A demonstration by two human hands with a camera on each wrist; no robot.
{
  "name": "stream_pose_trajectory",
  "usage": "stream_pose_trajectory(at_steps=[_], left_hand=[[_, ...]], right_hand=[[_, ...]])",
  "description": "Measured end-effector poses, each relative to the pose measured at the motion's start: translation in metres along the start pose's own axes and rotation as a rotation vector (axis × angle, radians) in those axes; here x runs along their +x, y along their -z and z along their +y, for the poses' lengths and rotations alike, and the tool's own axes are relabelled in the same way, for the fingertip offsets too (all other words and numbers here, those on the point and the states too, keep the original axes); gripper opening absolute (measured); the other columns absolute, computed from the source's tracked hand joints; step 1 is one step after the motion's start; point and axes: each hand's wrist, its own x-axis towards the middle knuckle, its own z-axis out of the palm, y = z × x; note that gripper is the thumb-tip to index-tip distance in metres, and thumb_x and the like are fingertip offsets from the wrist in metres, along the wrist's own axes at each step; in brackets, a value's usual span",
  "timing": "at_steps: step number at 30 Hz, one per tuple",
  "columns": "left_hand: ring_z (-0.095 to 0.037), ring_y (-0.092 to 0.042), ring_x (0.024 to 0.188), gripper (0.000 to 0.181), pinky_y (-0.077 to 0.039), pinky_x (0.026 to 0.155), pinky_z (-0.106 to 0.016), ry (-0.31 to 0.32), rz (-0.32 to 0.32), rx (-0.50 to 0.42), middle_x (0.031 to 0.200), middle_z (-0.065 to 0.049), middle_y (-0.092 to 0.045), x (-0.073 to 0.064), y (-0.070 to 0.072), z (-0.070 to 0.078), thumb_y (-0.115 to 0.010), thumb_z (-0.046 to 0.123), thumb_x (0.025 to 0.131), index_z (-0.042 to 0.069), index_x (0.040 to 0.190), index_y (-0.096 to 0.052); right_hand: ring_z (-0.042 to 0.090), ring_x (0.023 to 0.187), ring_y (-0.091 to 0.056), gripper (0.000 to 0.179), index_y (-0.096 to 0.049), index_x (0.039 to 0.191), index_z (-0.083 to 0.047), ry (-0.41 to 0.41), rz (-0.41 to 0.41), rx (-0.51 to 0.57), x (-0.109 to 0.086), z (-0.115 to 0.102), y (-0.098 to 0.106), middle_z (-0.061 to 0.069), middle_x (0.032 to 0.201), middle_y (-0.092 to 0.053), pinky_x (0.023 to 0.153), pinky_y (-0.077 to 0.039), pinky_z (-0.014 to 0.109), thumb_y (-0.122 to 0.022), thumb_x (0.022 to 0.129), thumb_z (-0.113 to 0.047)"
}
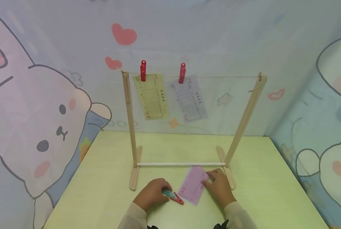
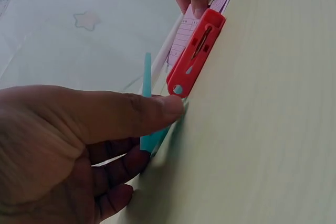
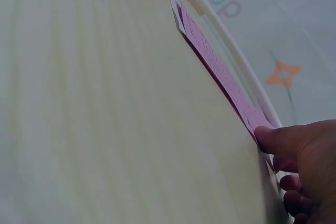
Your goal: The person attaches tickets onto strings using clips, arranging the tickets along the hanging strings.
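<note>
Two sheets hang from the string [image 1: 222, 76] of the rack [image 1: 181, 164]: a yellow sheet [image 1: 153, 100] under a red peg [image 1: 143, 73], and, right of it, a white sheet [image 1: 189, 100] under a second red peg [image 1: 182, 73]. Pink slip [image 1: 194, 184] lies in front of the rack, its far end by the bottom bar. Left hand [image 1: 152, 193], front of rack: thumb and fingers pinch a teal peg [image 1: 167, 193]; loose red peg [image 1: 178, 200] meets the thumb tip, whether gripped too cannot tell. Right hand [image 1: 219, 188], front of rack: thumb and fingers pinch the slip's right edge. Risks, my judgement: thin edge hold could let the slip flop or crease on lifting; crowded left fingers could drop a peg; a bump against the rack could set the hung sheets swinging.
</note>
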Motion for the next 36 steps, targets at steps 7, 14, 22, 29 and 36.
stream_pose_trajectory(at_steps=[7,14,22,29,36], left_hand=[[-0.006,-0.06,0.083,0.009,-0.054,0.08,-0.031,0.022,0.051,-0.041,0.09,0.012,-0.068,0.0,-0.001,-0.004,-0.084,0.014,0.086,0.018,0.088,-0.076],[-0.004,-0.059,0.077,0.012,-0.052,0.075,-0.029,0.058,0.094,-0.086,0.084,0.015,-0.067,0.003,-0.002,-0.009,-0.082,0.012,0.086,0.021,0.085,-0.074],[-0.005,-0.059,0.077,0.018,-0.052,0.073,-0.029,0.044,0.137,-0.109,0.085,0.013,-0.067,0.003,-0.001,-0.007,-0.082,0.009,0.087,0.021,0.088,-0.068],[-0.007,-0.056,0.074,0.021,-0.049,0.067,-0.027,0.078,0.154,-0.177,0.082,0.012,-0.063,0.004,0.001,-0.007,-0.086,0.02,0.086,0.021,0.086,-0.065],[-0.008,-0.052,0.069,0.021,-0.046,0.061,-0.026,0.111,0.154,-0.277,0.076,0.01,-0.059,0.004,-0.004,-0.009,-0.086,0.029,0.086,0.02,0.084,-0.068]], right_hand=[[0.025,0.105,-0.061,0.04,-0.075,0.118,-0.005,-0.004,0.008,0.014,-0.002,-0.001,0.0,0.007,0.114,-0.063,0.093,-0.051,0.046,-0.086,0.085,-0.026],[0.017,0.091,-0.058,0.022,-0.076,0.103,-0.01,0.01,0.048,0.042,-0.003,-0.002,0.001,0.001,0.101,-0.065,0.084,-0.05,0.04,-0.085,0.084,-0.016],[0.016,0.086,-0.057,0.013,-0.071,0.09,-0.014,-0.03,0.051,0.104,-0.004,-0.005,0.002,-0.001,0.092,-0.065,0.078,-0.048,0.037,-0.084,0.086,-0.017],[0.031,0.109,-0.064,0.049,-0.069,0.127,-0.004,-0.005,0.018,0.028,0.013,-0.009,-0.005,0.008,0.113,-0.068,0.098,-0.05,0.052,-0.082,0.089,-0.031],[0.034,0.116,-0.065,0.04,-0.077,0.12,-0.014,-0.024,0.003,-0.025,0.025,-0.007,-0.009,0.01,0.118,-0.07,0.101,-0.047,0.056,-0.085,0.085,-0.03]])
